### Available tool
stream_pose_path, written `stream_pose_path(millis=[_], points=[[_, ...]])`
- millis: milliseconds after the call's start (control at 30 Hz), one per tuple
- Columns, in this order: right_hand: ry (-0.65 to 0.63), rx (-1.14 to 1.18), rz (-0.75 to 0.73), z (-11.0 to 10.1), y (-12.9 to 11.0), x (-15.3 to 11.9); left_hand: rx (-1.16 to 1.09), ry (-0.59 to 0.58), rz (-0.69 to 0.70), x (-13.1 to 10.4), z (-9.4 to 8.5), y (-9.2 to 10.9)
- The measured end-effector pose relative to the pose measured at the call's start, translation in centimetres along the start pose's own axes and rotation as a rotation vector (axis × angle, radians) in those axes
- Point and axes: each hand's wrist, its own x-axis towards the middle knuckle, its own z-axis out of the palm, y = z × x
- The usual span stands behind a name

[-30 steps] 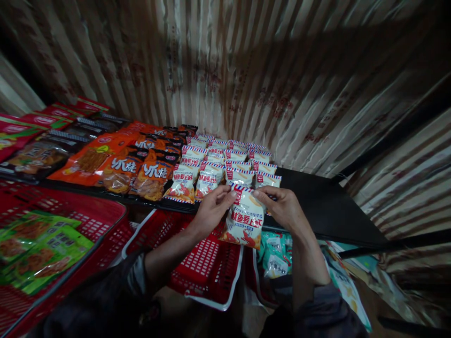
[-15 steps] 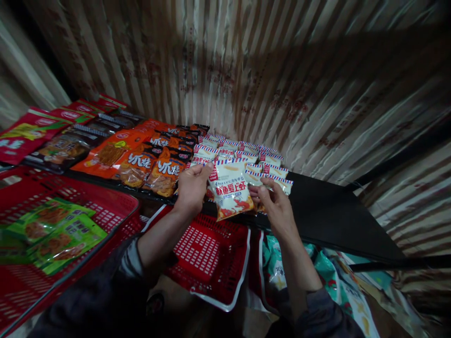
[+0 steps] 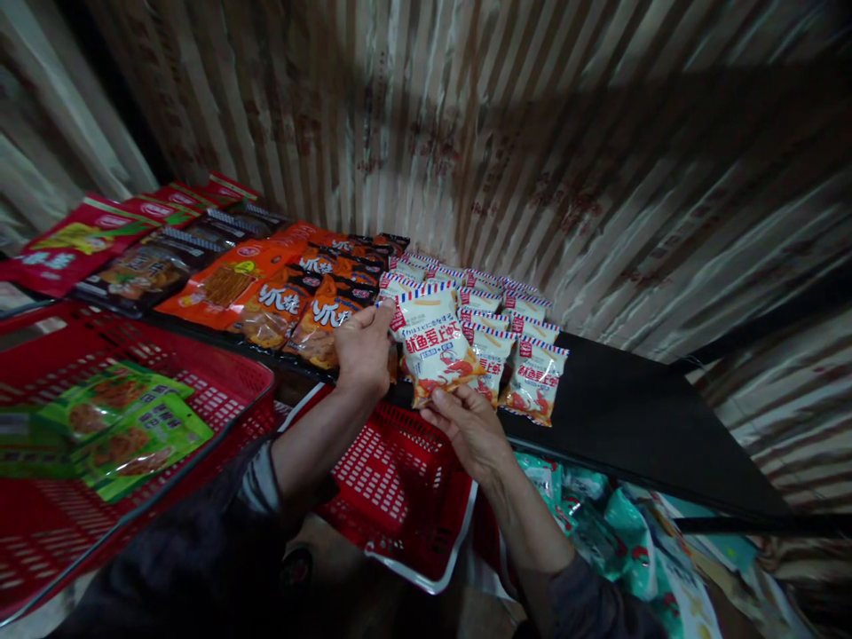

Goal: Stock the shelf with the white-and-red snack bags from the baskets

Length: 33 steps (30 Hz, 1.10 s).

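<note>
One snack bag (image 3: 436,342), upper corner clamped in left grip (image 3: 363,351), bottom edge in right grip (image 3: 469,430).

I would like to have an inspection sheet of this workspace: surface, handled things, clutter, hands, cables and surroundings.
Surface: black shelf, packets laid in rows.
Handled things: one white packet, printed face towards the camera; similar packets behind and beside it.
Clutter: orange packs on the shelf; green packs in the left basket; second basket below.
Hands: left hand pinches the packet's upper left corner; right hand holds its lower edge.
Cables: nothing clearly seen.
Surroundings: striped sheeting behind; dim light.
</note>
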Motion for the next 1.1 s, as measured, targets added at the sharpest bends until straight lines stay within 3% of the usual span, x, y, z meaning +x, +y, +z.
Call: stream_pose_path(millis=[300,500,833,1100], points=[[-0.017,-0.060,-0.086,0.5,-0.4,-0.9,0.003,-0.020,0.032,0.9,-0.8,0.4],[0.015,-0.024,-0.111,0.9,-0.6,-1.3,0.038,-0.108,-0.003,1.2,-0.9,0.9],[0.137,0.046,-0.258,0.2,-0.6,-0.2,-0.011,-0.367,-0.319,-2.2,-0.1,-0.4],[0.162,0.051,-0.250,0.5,-0.6,-0.5,0.049,-0.452,-0.245,-3.4,0.2,-0.9]])
